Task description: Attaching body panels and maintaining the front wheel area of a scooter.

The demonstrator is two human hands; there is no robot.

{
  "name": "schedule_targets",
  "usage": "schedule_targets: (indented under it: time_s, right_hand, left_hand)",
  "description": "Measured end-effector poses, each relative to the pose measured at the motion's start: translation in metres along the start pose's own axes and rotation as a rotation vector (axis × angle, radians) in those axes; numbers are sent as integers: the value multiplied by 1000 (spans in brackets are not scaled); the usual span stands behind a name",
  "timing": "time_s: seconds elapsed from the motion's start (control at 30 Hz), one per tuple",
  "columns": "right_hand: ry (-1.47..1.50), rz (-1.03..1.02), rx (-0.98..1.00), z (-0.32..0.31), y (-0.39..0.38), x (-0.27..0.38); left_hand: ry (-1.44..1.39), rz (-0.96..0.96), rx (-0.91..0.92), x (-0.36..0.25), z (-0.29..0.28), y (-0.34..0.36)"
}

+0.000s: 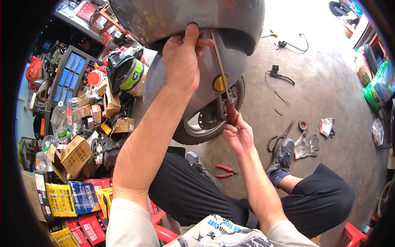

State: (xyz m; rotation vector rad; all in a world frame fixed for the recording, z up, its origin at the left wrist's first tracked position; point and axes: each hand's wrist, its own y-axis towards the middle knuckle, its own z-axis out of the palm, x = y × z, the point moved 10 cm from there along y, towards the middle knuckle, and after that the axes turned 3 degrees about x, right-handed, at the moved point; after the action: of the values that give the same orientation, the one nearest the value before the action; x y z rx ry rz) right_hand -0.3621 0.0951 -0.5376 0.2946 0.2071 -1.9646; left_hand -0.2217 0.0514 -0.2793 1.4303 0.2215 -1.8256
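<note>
A long screwdriver point(231, 112) with a dark red handle stands nearly upright in front of a scooter's grey front end. My right hand point(240, 135) is closed round the lower end of its handle. The shaft's tip meets the underside of the upper grey body panel point(185, 14); what it touches there is hidden. My left hand point(181, 59) grips that panel's lower edge, thumb on the outside, with the index finger reaching to the shaft. Below lie the grey fender point(232, 57), a round yellow reflector point(219, 83) partly behind the shaft, and the front wheel point(194, 138).
Red-handled pliers point(225, 171), scissors point(282, 136), a tape roll point(303, 125) and work gloves point(306, 146) lie on the concrete floor. A brake lever with cable point(282, 75) lies farther off. Boxes point(76, 154), bottles and a blue-drawered organizer point(72, 70) crowd the left.
</note>
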Motion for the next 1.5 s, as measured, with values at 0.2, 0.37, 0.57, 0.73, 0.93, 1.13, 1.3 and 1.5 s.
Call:
schedule_targets:
  time_s: [0.2,0.37,0.57,0.73,0.93,1.13,1.3,1.5]
  right_hand:
    - [-114,-72,-298,2,-2,-7]
    - [-144,42,111,-4,4,0]
    - [-241,-141,-202,-6,1,-2]
    - [-127,82,196,10,2,-8]
    - [-168,-200,-292,-8,-1,5]
    - [-128,50,-44,4,2,-21]
    - [-124,73,121,6,4,-8]
    - [-76,-146,-189,4,0,-9]
  left_hand:
    - [12,-1,-28,-1,-7,-1]
    - [20,-19,-41,2,-2,0]
    - [17,-8,-40,0,-3,-2]
    - [13,-2,-14,0,0,-1]
    - [20,2,-25,-1,-3,0]
    - [11,-6,-24,2,-5,0]
    - [3,-10,-36,2,2,-1]
    - [0,-16,-39,2,-7,-1]
